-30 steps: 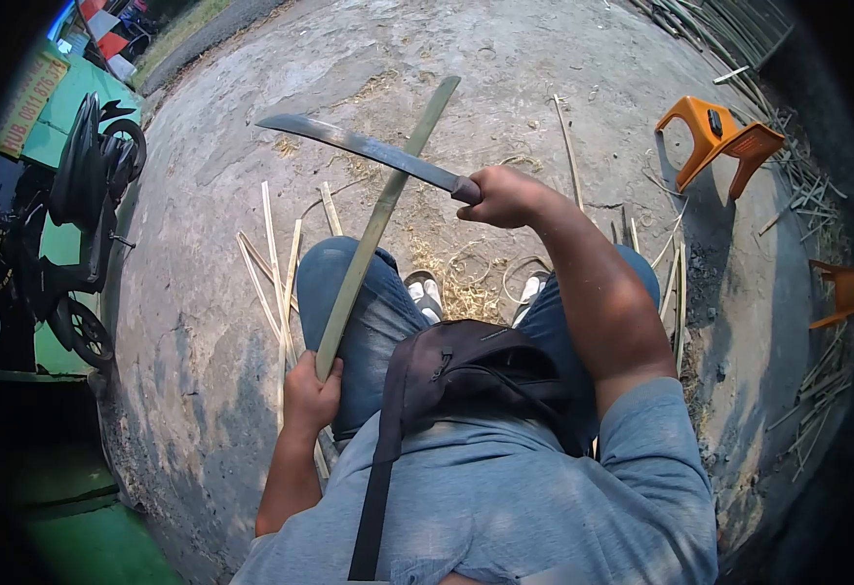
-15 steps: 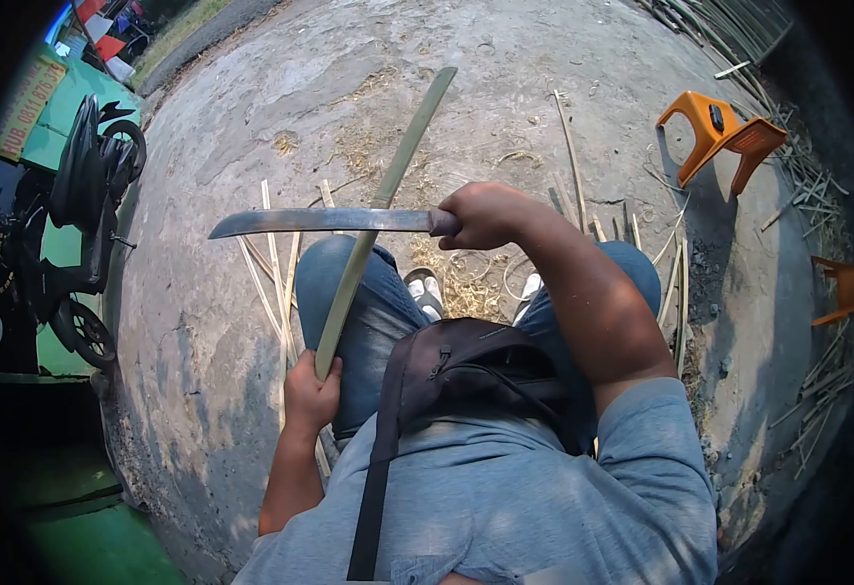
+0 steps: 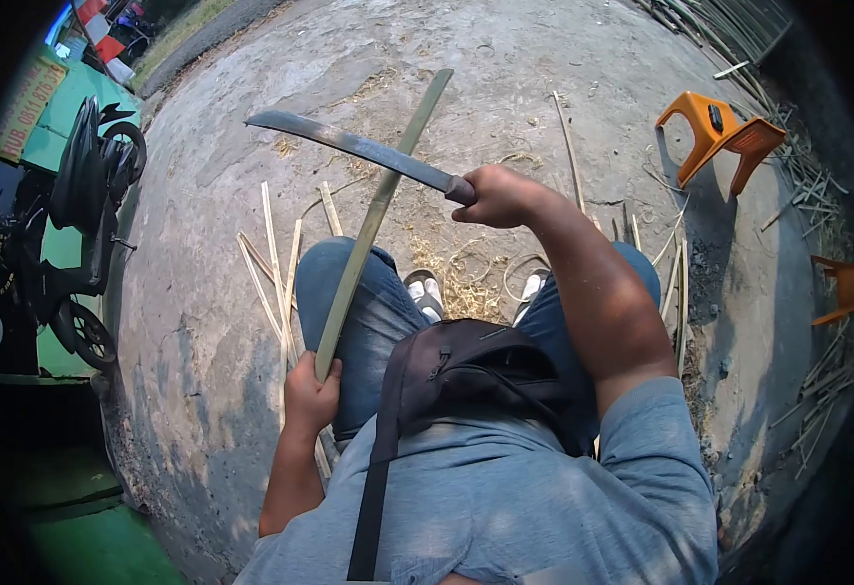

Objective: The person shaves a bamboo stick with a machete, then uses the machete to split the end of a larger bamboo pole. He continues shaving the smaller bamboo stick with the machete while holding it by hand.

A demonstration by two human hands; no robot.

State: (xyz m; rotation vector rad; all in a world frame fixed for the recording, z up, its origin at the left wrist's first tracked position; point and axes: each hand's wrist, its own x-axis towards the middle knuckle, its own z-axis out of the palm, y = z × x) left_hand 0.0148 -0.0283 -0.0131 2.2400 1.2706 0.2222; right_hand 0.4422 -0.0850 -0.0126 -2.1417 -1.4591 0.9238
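Note:
Beside my left knee, my left hand point(image 3: 311, 393) is closed around the lower end of a long green bamboo strip point(image 3: 359, 255). The strip slants up and away over the knee, its far end out over the ground. My right hand point(image 3: 500, 198) grips the handle of a machete point(image 3: 354, 143) in front of my right knee. Its long, slightly curved steel blade points to the upper left and crosses over the strip in this view, above the strip's middle. A paler patch shows on the strip just below the crossing.
Pale split strips point(image 3: 276, 258) lie by my left leg, more beside my right. Shavings point(image 3: 471, 285) litter the ground between my feet. An orange plastic stool point(image 3: 710, 132) lies tipped at the right, bamboo piled beyond it. A motorcycle point(image 3: 81, 234) stands at the left. A black bag point(image 3: 481, 375) rests on my lap.
My right hand has moved slightly right and upward. The machete blade has swung from nearly level to tip-up, crossing the strip farther out. My left hand and the strip have hardly moved.

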